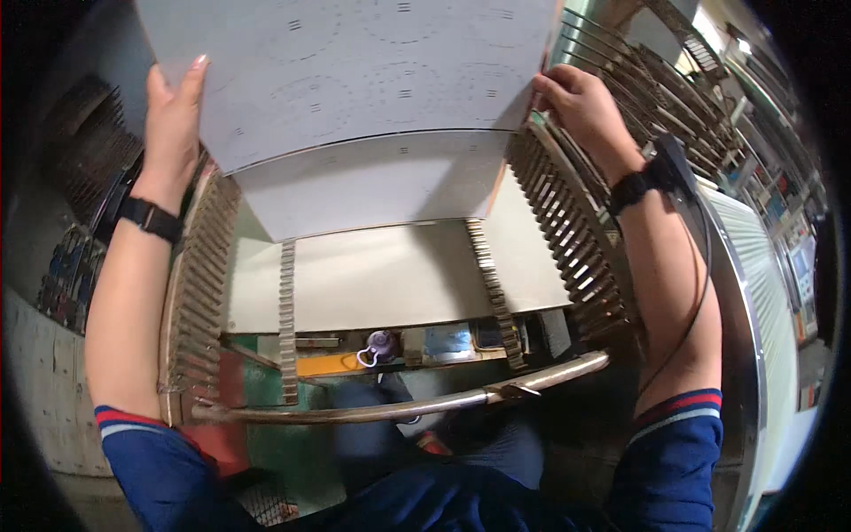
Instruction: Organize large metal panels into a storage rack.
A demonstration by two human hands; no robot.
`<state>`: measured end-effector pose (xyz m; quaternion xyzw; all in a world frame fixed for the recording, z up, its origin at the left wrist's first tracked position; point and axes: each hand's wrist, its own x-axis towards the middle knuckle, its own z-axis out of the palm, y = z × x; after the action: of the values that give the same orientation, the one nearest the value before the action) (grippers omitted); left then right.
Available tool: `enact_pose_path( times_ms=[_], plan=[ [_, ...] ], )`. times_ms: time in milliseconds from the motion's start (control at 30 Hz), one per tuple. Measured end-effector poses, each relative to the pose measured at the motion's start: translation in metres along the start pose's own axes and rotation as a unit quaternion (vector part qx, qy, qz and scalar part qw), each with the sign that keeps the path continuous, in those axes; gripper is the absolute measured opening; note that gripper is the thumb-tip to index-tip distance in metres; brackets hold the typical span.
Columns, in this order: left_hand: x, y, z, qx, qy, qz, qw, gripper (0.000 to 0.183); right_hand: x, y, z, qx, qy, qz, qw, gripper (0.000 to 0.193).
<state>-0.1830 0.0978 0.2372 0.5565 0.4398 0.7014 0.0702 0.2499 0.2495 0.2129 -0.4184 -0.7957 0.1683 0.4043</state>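
A large white panel (pixel 355 80), marked with dashed circles and short lines, spans the space between my two hands. My left hand (pixel 173 124) is closed on its left edge, thumb up along that edge. At the right edge, my right hand (pixel 581 111) pinches the panel with fingers bent; some fingertips are hidden. A second white panel (pixel 372 182) stands behind and below the first, inside a slotted rack. Toothed side walls, the left one (pixel 202 266) and the right one (pixel 567 213), flank both panels. Each wrist wears a black band.
A worn metal bar (pixel 417 406) crosses the rack's near side. Two toothed strips, left (pixel 288 319) and right (pixel 493 284), run along its bottom over a pale surface (pixel 381 275). Below lies a purple-lidded item (pixel 381 344). More slotted racks (pixel 651 97) stand at the far right.
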Motion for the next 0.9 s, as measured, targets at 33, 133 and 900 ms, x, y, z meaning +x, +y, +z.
enact_pose_path(
  times_ms=[33, 133, 900],
  plan=[
    [0.001, -0.001, 0.005, -0.010, -0.008, -0.009, 1.000, 0.041, 0.004, 0.010, -0.004, -0.014, 0.000, -0.012, 1.000, 0.032],
    [0.000, -0.001, 0.005, -0.014, -0.016, 0.007, 1.000, 0.040, 0.000, 0.001, -0.011, -0.034, -0.016, 0.038, 0.999, 0.033],
    [0.019, -0.016, -0.019, 0.170, -0.011, -0.111, 0.979, 0.038, -0.009, -0.022, -0.042, -0.059, 0.140, -0.053, 0.987, 0.035]
  ],
)
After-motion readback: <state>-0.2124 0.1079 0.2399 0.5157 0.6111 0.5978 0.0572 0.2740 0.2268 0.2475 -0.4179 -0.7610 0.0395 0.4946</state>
